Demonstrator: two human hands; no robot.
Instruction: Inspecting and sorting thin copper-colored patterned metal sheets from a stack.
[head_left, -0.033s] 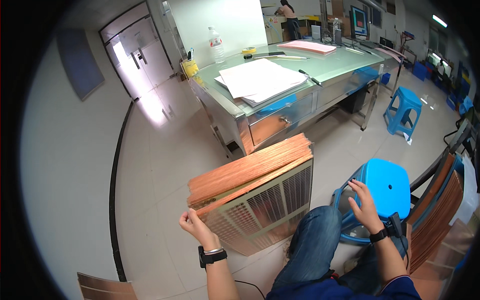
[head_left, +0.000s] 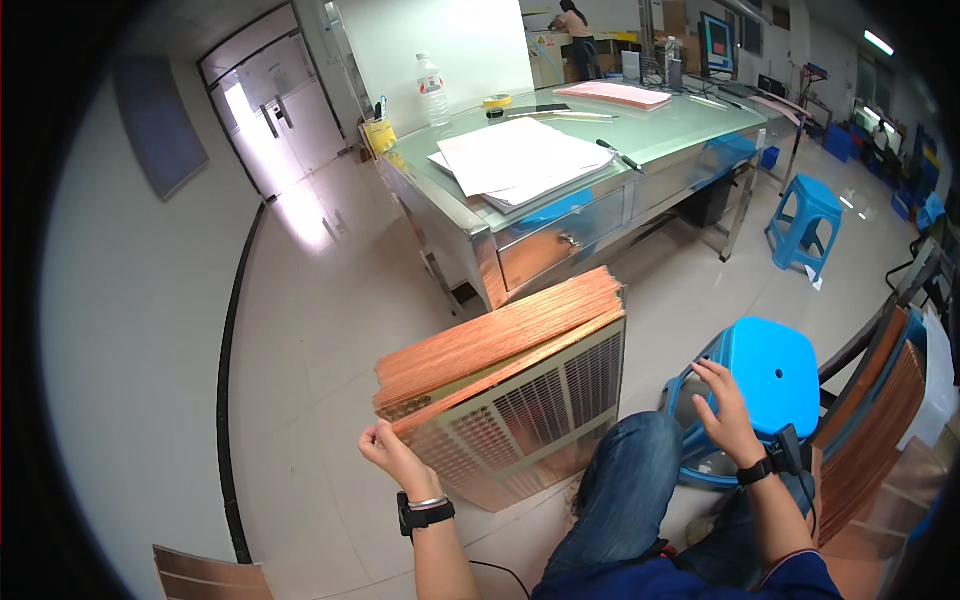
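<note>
A thick stack of copper-edged panels [head_left: 500,335] stands upright on the floor in front of me. Its nearest panel [head_left: 540,400] tilts slightly away from the rest at the top and shows dark grid patterns and rows of dots on its face. My left hand [head_left: 390,447] is closed at this panel's upper left corner, thumb and fingers pinching the edge. My right hand [head_left: 722,405] hangs in the air beside the blue stool [head_left: 775,365], fingers apart and holding nothing. Both wrists wear black bands.
Behind the stack stands a metal desk [head_left: 480,220] with papers [head_left: 525,160], a bottle [head_left: 432,90] and a pen cup [head_left: 379,135]. More copper-coloured panels [head_left: 875,450] lean at my right. Another blue stool [head_left: 805,225] stands farther off. A person [head_left: 580,40] works at the back.
</note>
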